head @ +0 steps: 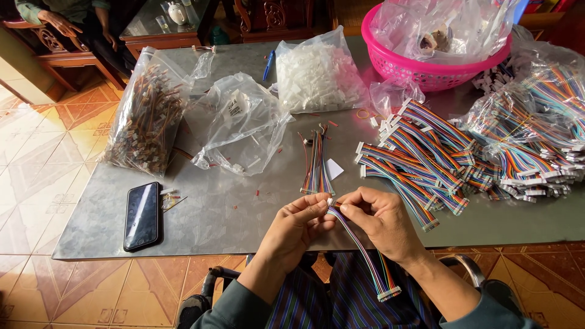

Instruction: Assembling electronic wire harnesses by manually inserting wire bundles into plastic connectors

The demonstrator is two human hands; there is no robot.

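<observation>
- Head view, the hands: the left hand and the right hand meet at 6 o'clock, just over the near edge of the metal table. Thumb and forefinger of each press together on the top end of one rainbow ribbon cable; the two pinches nearly touch, which looks like a way to steady the small white piece at that tip.
- Head view, the cable: it hangs from the fingers toward 5 o'clock over the lap, and its white end connector dangles free.
- Head view, close by: a small bundle of loose cables lies at 12 o'clock from the hands, within easy reach.
- Head view, right side: a heap of finished ribbon cables spreads at 2 o'clock, with bagged ones beyond, seemingly sorted apart.
- Head view, far side: a bag of white connector housings sits at 12 o'clock, a pink basket at 1 o'clock.
- Head view, left side: a nearly empty clear bag and a bag of brownish wire pieces lie at 10 o'clock; a dark phone rests at 9 o'clock.
</observation>
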